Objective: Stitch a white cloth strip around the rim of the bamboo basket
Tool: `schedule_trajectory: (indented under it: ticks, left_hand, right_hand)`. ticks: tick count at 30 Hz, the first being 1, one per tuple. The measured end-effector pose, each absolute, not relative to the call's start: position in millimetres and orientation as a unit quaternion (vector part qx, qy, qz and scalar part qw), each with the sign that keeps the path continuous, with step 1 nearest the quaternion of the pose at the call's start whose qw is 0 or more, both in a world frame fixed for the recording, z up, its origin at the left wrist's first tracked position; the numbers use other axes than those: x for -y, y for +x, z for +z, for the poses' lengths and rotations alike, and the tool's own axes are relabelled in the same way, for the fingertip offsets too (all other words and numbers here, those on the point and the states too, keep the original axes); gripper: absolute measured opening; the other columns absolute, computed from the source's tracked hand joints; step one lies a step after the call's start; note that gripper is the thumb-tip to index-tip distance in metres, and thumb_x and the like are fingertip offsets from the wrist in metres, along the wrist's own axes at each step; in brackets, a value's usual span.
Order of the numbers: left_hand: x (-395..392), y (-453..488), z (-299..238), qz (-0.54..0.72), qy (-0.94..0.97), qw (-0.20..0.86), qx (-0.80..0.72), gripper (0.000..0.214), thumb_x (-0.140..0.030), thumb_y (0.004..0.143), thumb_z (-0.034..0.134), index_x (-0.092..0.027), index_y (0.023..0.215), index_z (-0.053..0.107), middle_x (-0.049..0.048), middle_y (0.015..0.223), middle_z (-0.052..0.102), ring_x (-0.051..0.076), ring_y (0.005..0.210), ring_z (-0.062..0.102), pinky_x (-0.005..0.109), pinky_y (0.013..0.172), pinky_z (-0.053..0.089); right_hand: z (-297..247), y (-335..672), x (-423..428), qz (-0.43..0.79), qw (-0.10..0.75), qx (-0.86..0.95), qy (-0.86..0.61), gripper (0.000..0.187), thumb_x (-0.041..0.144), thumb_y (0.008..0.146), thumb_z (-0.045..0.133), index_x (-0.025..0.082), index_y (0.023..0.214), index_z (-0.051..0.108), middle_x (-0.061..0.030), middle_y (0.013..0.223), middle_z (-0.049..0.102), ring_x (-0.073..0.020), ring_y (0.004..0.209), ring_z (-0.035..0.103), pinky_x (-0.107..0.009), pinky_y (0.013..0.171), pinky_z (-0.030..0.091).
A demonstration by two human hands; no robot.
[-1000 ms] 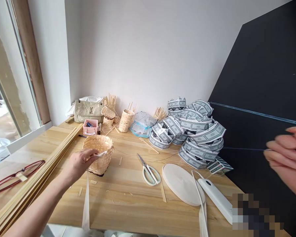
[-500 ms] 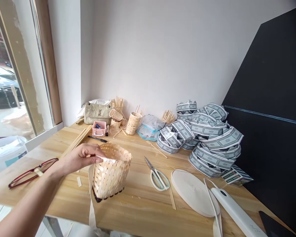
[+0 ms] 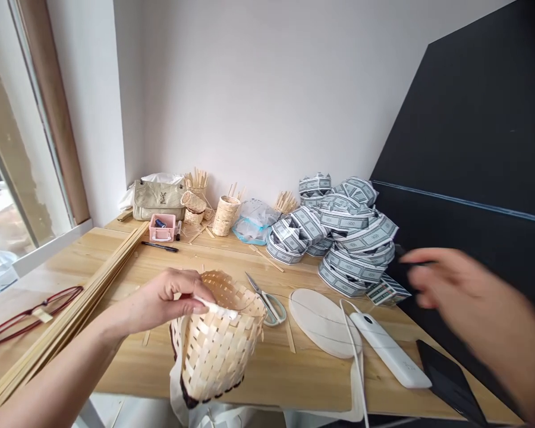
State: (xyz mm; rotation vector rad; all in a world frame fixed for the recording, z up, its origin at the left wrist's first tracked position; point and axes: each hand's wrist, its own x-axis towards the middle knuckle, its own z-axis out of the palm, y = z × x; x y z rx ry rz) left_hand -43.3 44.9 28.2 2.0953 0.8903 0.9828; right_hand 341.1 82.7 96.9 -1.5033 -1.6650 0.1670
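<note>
A small woven basket of pale bamboo strips hangs at six o'clock in the view, lifted over the near edge of the light wooden table and tilted, seemingly so its rim faces the person. The left hand, fingers curled nearly closed, pinches the rim at the basket's eleven o'clock, pressing a white fabric tape flat against the weave. The right hand, blurred at four o'clock, is loosely open and seems empty; white-handled scissors lie at the basket's one o'clock
</note>
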Motion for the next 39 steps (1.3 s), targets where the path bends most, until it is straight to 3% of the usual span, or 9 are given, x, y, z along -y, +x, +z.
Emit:
schedule_trajectory:
  ticks: [4, 7, 9, 13, 17, 19, 26, 32, 39]
  left_hand:
    - [-43, -21, 20, 0.381, 0.788, 0.339, -0.345, 0.014, -0.022, 0.081, 0.056, -0.016, 0.087, 0.066, 0.0032, 0.074, 0.065, 0.012, 0.066, 0.055, 0.021, 0.06, 0.041]
    - [-41, -10, 13, 0.401, 0.775, 0.34, -0.352, 0.013, -0.021, 0.081, 0.055, -0.016, 0.088, 0.064, 0.0027, 0.077, 0.064, 0.011, 0.066, 0.054, 0.02, 0.059, 0.041]
    - [-39, -6, 8, 0.424, 0.77, 0.326, -0.348, 0.011, -0.021, 0.082, 0.055, -0.015, 0.087, 0.062, 0.0025, 0.076, 0.063, 0.011, 0.065, 0.053, 0.019, 0.057, 0.04]
    - [-34, -1, -6, 0.457, 0.779, 0.267, -0.337, 0.005, -0.018, 0.083, 0.053, -0.017, 0.087, 0.056, 0.001, 0.074, 0.059, 0.011, 0.064, 0.052, 0.019, 0.056, 0.041]
    - [-24, 12, -32, 0.541, 0.741, 0.061, -0.394, 0.025, -0.008, 0.082, 0.05, -0.022, 0.104, 0.049, 0.0078, 0.11, 0.049, 0.016, 0.097, 0.051, 0.026, 0.079, 0.044]
    - [-21, 20, -46, 0.566, 0.712, 0.035, -0.413, 0.027, -0.007, 0.081, 0.05, -0.022, 0.104, 0.045, 0.0061, 0.104, 0.05, 0.016, 0.097, 0.05, 0.027, 0.081, 0.043]
    - [-24, 21, -47, 0.468, 0.679, 0.312, -0.472, 0.01, -0.01, 0.072, 0.044, -0.019, 0.07, 0.043, -0.0017, 0.066, 0.05, 0.013, 0.062, 0.045, 0.024, 0.058, 0.036]
    - [-27, 6, -19, 0.44, 0.478, 0.693, -0.314, 0.024, -0.031, 0.071, 0.058, -0.02, 0.087, 0.045, -0.0066, 0.057, 0.046, 0.008, 0.047, 0.038, 0.02, 0.049, 0.03]
    - [-47, 1, 1, 0.339, 0.589, 0.614, -0.402, 0.045, -0.054, 0.065, 0.067, -0.014, 0.058, 0.047, -0.0083, 0.046, 0.031, 0.005, 0.044, 0.024, 0.018, 0.041, 0.018]
  right_hand:
    - [84, 234, -54, 0.11, 0.308, 0.846, -0.42, 0.018, 0.013, 0.084, 0.04, 0.019, 0.077, 0.055, -0.001, 0.074, 0.056, -0.0142, 0.068, 0.053, -0.025, 0.06, 0.038]
    - [72, 183, -41, 0.126, 0.204, 0.902, -0.36, 0.005, 0.015, 0.081, 0.053, 0.017, 0.076, 0.053, -0.0013, 0.081, 0.053, -0.0143, 0.075, 0.05, -0.024, 0.062, 0.035]
    - [63, 172, -42, 0.151, 0.164, 0.906, -0.36, 0.014, 0.019, 0.078, 0.061, 0.016, 0.069, 0.05, 0.0005, 0.076, 0.051, -0.0127, 0.071, 0.048, -0.022, 0.06, 0.032]
    - [51, 175, -50, 0.215, 0.157, 0.886, -0.379, 0.026, 0.015, 0.079, 0.06, 0.015, 0.058, 0.046, 0.0043, 0.065, 0.047, -0.0087, 0.064, 0.045, -0.02, 0.057, 0.028]
    - [52, 180, -51, 0.201, 0.166, 0.861, -0.437, 0.024, 0.01, 0.076, 0.06, 0.014, 0.056, 0.049, 0.0045, 0.061, 0.048, -0.0081, 0.06, 0.043, -0.021, 0.056, 0.026]
    - [53, 183, -49, 0.189, 0.168, 0.858, -0.447, 0.023, 0.008, 0.075, 0.059, 0.014, 0.056, 0.048, 0.0047, 0.06, 0.048, -0.008, 0.06, 0.043, -0.021, 0.056, 0.026]
    - [54, 195, -46, 0.2, 0.163, 0.86, -0.441, 0.022, 0.005, 0.073, 0.057, 0.015, 0.056, 0.048, 0.0049, 0.06, 0.047, -0.0076, 0.059, 0.043, -0.02, 0.055, 0.026]
    - [60, 207, -45, 0.232, 0.157, 0.856, -0.434, 0.022, 0.008, 0.075, 0.056, 0.015, 0.056, 0.047, 0.005, 0.061, 0.046, -0.0071, 0.057, 0.041, -0.02, 0.054, 0.026]
    - [67, 211, -42, 0.224, 0.139, 0.859, -0.438, 0.023, 0.009, 0.073, 0.057, 0.015, 0.055, 0.045, 0.0052, 0.061, 0.045, -0.0073, 0.058, 0.04, -0.021, 0.053, 0.025]
